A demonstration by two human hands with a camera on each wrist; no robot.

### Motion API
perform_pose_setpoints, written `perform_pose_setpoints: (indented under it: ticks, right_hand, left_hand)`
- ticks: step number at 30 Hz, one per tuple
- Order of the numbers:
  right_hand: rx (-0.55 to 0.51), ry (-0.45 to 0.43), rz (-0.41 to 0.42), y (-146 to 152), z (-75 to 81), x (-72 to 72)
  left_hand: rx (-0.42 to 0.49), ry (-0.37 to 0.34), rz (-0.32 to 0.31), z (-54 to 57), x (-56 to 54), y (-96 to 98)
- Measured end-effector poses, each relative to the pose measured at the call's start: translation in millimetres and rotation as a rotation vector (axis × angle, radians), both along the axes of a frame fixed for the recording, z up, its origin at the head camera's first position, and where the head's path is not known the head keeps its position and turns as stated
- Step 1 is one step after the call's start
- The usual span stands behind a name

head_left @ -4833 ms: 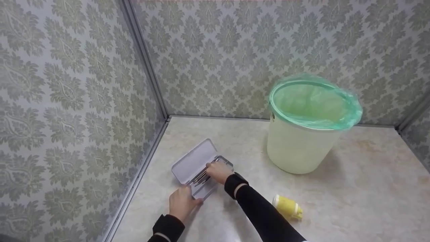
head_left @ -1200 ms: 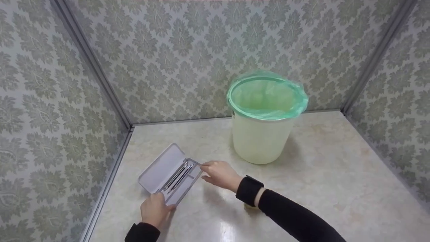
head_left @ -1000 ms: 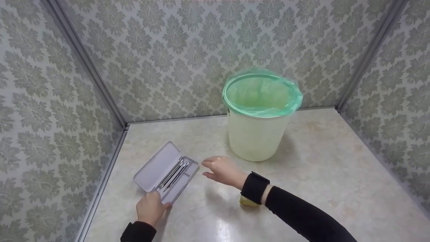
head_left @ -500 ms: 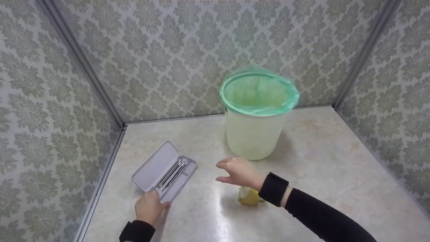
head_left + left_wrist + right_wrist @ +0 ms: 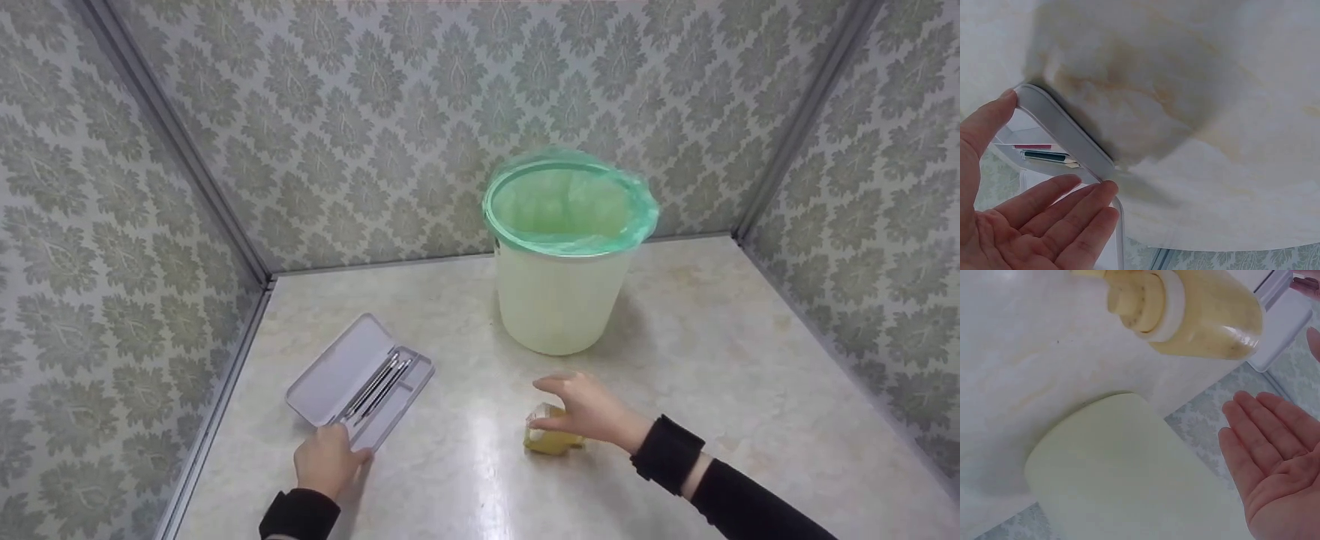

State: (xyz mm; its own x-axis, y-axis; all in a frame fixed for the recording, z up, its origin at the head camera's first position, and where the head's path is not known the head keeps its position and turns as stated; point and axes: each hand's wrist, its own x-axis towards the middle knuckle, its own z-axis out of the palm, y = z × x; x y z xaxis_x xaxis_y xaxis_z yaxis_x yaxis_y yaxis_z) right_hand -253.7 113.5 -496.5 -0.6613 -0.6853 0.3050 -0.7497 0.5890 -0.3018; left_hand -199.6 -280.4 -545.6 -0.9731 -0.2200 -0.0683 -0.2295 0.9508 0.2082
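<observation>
A white pencil case (image 5: 337, 375) lies with its lid swung back at the left of the table. Several pencils (image 5: 373, 396) rest inside it. My left hand (image 5: 326, 459) pinches the case's near end; in the left wrist view its thumb and fingertips meet the rim. Over a small yellow container (image 5: 555, 444) hovers my right hand (image 5: 589, 409), fingers spread and nothing gripped. That container lies on its side, with a white collar and knobbed yellow end in the right wrist view. Part of it is hidden by the hand; contact I cannot tell.
A pale trash bin (image 5: 559, 300) with a green bag (image 5: 570, 199) over its rim stands behind the right hand. Patterned wall panels (image 5: 420, 135) enclose the back and both sides of the marbled table (image 5: 697, 315).
My right hand was in the case earlier, then at its far corner. It has since moved right to the yellow container. The left hand has stayed on the case; the view has shifted.
</observation>
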Motion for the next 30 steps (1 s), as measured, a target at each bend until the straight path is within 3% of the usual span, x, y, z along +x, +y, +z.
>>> perform_pose_setpoints:
  ticks: [11, 21, 30]
  right_hand:
    - [-0.050, -0.114, -0.133, 33, -22.4, 17.3]
    - [-0.133, -0.217, -0.192, 43, -44.7, 25.1]
    - [-0.199, -0.204, -0.180, 44, -56.1, 24.8]
  left_hand:
    - [-0.006, 0.007, -0.011, 1.1, -0.3, -1.2]
    - [0.006, 0.045, -0.031, 0.5, 1.2, -0.8]
    - [0.002, 0.049, -0.031, -1.1, 1.5, -2.5]
